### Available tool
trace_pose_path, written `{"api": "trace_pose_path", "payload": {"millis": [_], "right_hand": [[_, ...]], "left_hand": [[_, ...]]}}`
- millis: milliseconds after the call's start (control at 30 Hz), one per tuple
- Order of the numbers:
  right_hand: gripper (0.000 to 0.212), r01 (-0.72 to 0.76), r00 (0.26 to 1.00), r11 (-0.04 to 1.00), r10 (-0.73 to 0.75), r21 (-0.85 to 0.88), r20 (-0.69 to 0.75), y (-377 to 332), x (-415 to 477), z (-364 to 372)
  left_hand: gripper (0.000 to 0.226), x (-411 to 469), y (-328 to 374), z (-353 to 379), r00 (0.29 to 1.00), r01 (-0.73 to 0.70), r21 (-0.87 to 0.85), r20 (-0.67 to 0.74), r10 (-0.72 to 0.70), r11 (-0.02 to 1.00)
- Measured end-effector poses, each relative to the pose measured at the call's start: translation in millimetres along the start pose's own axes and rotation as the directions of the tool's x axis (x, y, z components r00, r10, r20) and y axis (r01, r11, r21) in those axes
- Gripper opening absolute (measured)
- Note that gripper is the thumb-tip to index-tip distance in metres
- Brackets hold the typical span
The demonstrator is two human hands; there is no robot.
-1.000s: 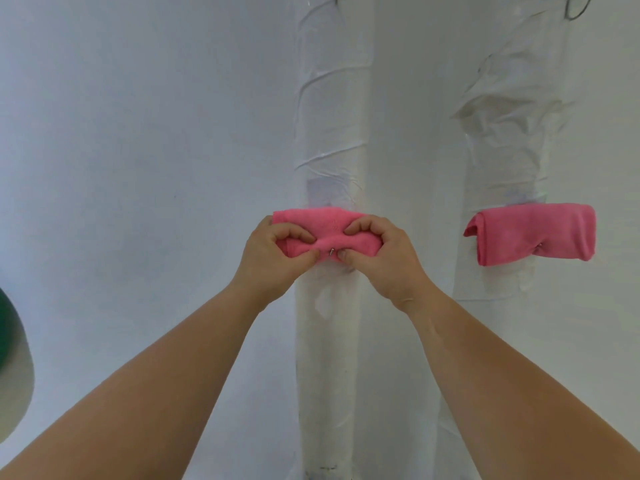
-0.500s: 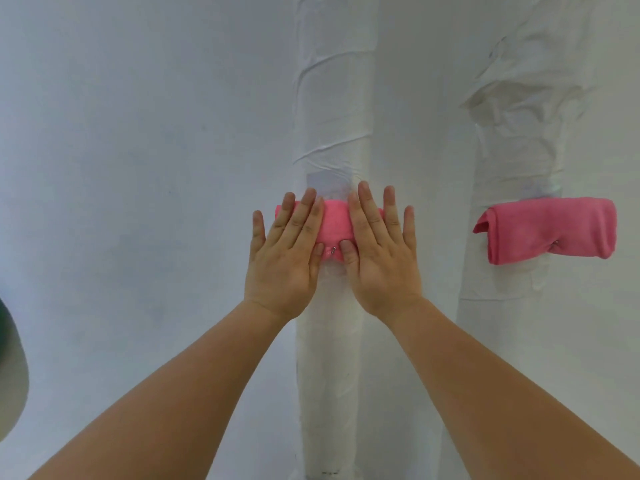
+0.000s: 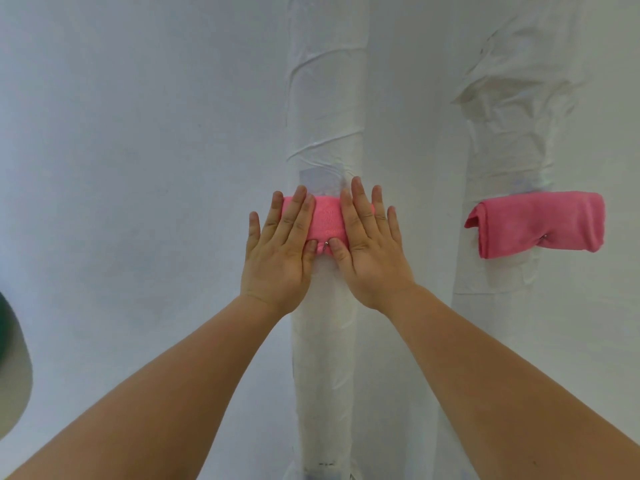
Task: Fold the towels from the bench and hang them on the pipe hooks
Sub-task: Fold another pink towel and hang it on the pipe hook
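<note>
Both palms pressed flat on a folded pink towel (image 3: 327, 220) against the middle white-wrapped pipe (image 3: 325, 116). Left hand (image 3: 280, 251) over the towel's left end, fingers straight and spread, gripping nothing; little finger off the cloth, on the wall side. Right hand (image 3: 369, 247) over the right end, fingers likewise extended and open, thumb tucked in beside the left thumb. Between the thumbs, at the towel's lower edge, a small metal hook tip (image 3: 325, 245) poking out. Only a narrow band of pink visible between the hands; top edge level, just below a greyish tape band on the pipe.

Farther right, a second pink towel (image 3: 540, 225) hung on the right pipe (image 3: 512, 116), folded edge at left, ends overhanging both sides, hook glint near its lower edge.

Bare white wall (image 3: 121, 168) wide open to the left; clear gap between the two pipes. Dark green rounded shape (image 3: 10, 368) at far left edge, unidentifiable.
</note>
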State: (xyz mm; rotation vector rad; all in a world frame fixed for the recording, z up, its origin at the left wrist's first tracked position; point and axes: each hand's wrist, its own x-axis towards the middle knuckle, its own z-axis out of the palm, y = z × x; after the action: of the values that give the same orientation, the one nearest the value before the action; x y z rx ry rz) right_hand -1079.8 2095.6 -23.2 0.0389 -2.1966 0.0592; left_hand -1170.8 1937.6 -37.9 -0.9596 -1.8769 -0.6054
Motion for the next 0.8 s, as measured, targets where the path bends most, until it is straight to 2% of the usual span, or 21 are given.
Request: {"api": "trace_pose_path", "payload": {"millis": [100, 300, 567, 800], "right_hand": [[0.068, -0.009, 0.999, 0.999, 0.011, -0.043, 0.042, -5.4, -4.2, -12.2], [0.075, 0.020, 1.000, 0.994, -0.020, -0.109, -0.003, -6.6, -16.1, -29.8], [0.078, 0.018, 1.000, 0.983, -0.021, -0.182, -0.013, -8.5, -32.6, -40.8], [0.079, -0.121, 0.991, 0.946, 0.096, -0.302, -0.099, -43.1, -40.8, -30.5]], "left_hand": [[0.059, -1.4, 5.6, -14.3, 0.999, 0.020, 0.091, 0.044, -0.024, 0.996], [0.062, -4.7, 24.7, -35.7, 0.995, 0.058, 0.192, 0.066, -0.071, 0.980], [0.065, -26.1, 28.4, -42.7, 0.991, 0.128, 0.148, 0.021, -0.133, 0.981], [0.067, -37.4, -2.0, -46.6, 0.999, 0.047, 0.017, -0.010, -0.047, 0.999]]}}
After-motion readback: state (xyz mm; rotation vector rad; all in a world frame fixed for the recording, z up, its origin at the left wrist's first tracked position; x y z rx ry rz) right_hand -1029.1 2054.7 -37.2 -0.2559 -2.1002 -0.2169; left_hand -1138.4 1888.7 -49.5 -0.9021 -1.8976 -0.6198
